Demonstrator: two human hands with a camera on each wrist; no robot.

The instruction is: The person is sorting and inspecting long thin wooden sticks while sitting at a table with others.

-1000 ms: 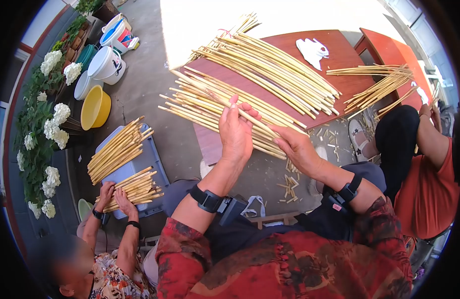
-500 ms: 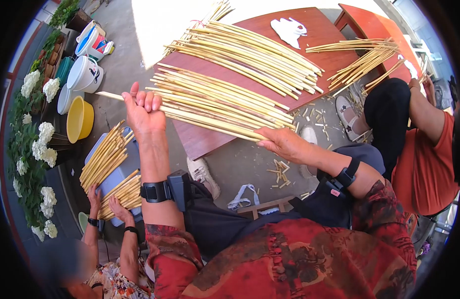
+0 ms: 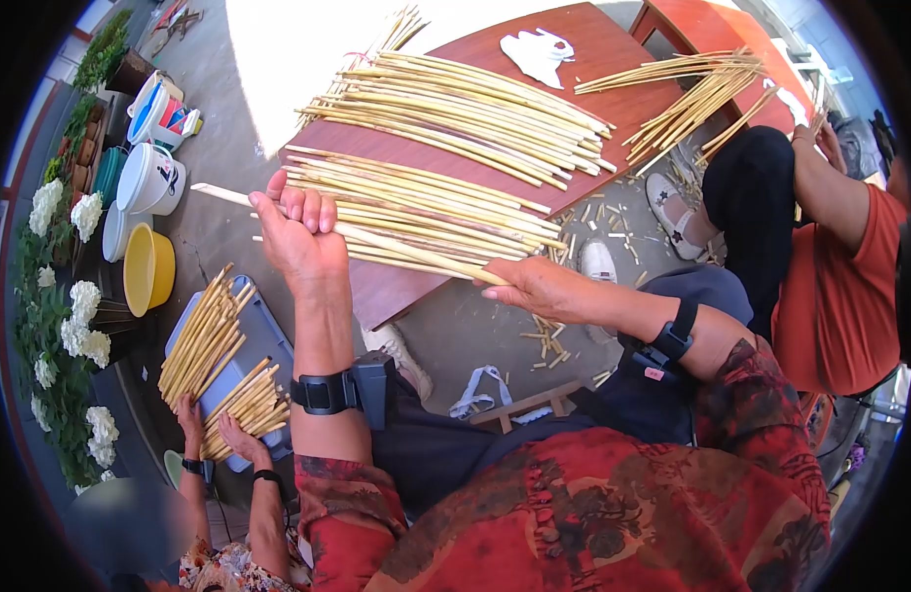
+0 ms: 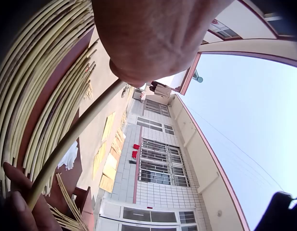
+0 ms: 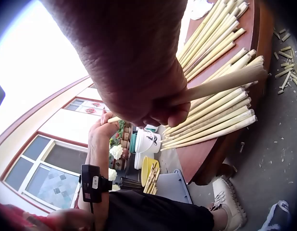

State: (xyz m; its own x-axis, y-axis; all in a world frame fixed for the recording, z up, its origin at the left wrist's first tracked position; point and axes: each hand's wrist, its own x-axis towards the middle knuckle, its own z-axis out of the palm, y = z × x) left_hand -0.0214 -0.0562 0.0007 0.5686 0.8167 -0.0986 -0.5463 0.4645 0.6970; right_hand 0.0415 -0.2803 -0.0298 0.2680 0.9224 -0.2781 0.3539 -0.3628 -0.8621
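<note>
A long pale yellow stalk (image 3: 396, 248) lies across both hands, slanting down toward the right in the head view. My left hand (image 3: 307, 237) grips it with curled fingers, and its pointed end sticks out beyond that hand on the left. Near the other end, my right hand (image 3: 539, 288) pinches it between thumb and fingers. The right wrist view has the cut end of the stalk (image 5: 225, 82) poking out past the right hand (image 5: 143, 91). Just beyond the hands, many similar stalks (image 3: 426, 202) lie side by side on a reddish-brown table (image 3: 376, 291).
A second row of stalks (image 3: 465, 113) and a white cloth (image 3: 539, 54) lie farther back. Short offcuts (image 3: 544, 340) litter the floor. To the left, a person's hands (image 3: 233, 434) touch stalks on a blue tray (image 3: 278, 340), near a yellow basin (image 3: 147, 268). Another person (image 3: 840, 296) sits right.
My left hand has slid left along the stalk, away from the right hand, and its fingers have curled round it. The head view has shifted, so the table things appear farther left and higher.
</note>
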